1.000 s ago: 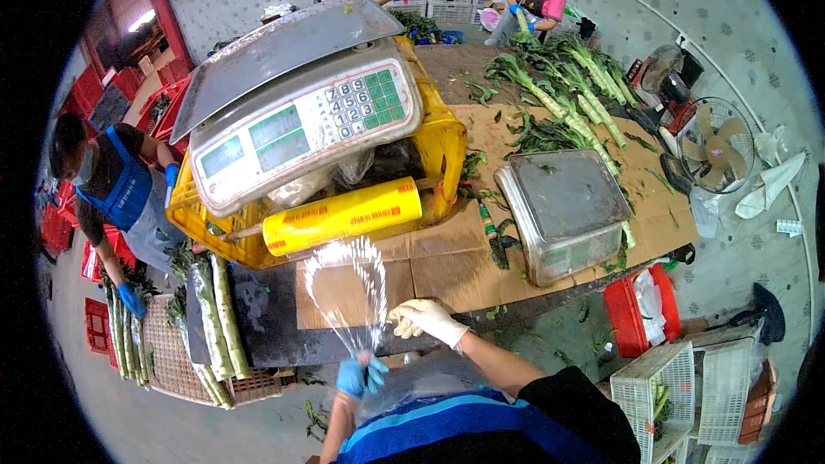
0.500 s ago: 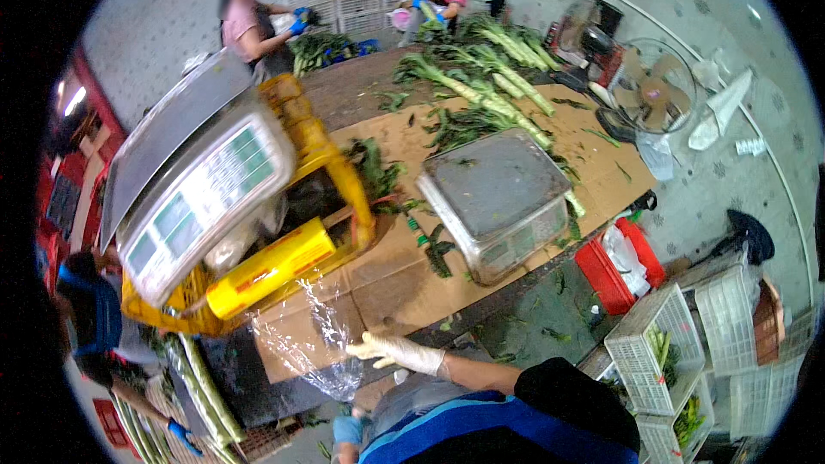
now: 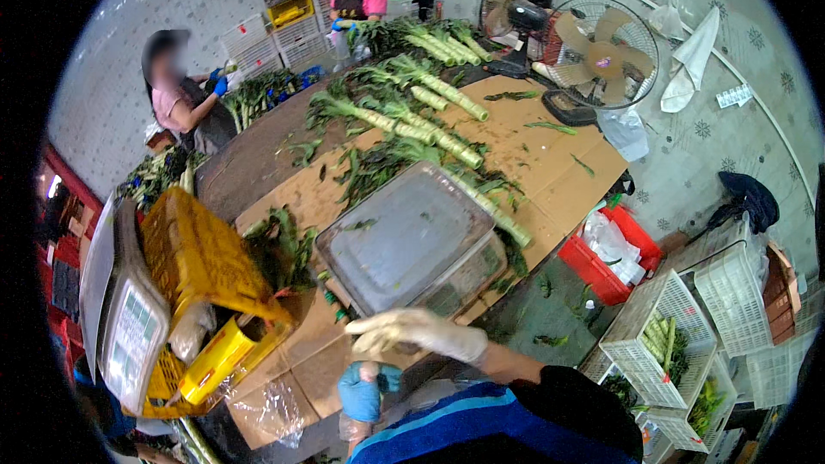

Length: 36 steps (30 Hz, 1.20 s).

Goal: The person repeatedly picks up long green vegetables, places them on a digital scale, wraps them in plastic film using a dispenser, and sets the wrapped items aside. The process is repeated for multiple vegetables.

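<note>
My right hand (image 3: 417,332), in a pale glove, reaches leftward with its fingers extended and slightly bent. Nothing shows between them. Just below it, my left hand (image 3: 364,391) in a blue glove is closed, with a bare thumb tip showing; whatever its fingers may hold is hidden. Beyond both hands stands a scale with a grey metal platter (image 3: 408,236), a few leaf scraps on top. Left of my hands, clear plastic film (image 3: 268,412) lies crumpled over the cardboard, beside a yellow roll (image 3: 219,363) at the yellow crate (image 3: 202,245).
Leafy celtuce stems (image 3: 430,137) lie on the cardboard (image 3: 550,163) behind the scale. A second scale (image 3: 129,326) tilts by the yellow crate. Fans (image 3: 606,56) stand far right, with a red bin (image 3: 601,275) and white crates (image 3: 662,339) nearer. Two co-workers (image 3: 185,103) handle stems across the table.
The view has swung, so the table's things appear further left. My right hand has drawn back from the clear film toward the near scale, and my blue-gloved left hand has risen beside it.
</note>
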Each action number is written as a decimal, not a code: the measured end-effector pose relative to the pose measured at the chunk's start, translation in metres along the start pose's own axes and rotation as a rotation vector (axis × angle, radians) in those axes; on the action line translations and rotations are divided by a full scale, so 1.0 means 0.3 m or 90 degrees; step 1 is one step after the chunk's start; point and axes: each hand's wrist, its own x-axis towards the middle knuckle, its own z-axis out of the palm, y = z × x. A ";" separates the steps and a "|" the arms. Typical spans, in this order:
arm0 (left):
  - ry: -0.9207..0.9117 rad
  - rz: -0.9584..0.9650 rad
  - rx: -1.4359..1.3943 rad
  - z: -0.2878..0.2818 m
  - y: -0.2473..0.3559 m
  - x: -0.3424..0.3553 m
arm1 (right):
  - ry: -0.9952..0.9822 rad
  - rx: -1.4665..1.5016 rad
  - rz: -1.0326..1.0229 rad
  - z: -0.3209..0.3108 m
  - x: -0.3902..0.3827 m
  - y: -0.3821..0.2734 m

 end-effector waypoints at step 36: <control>0.351 0.069 0.119 0.138 0.054 0.406 | 0.618 -0.414 0.403 -1.793 0.104 -0.343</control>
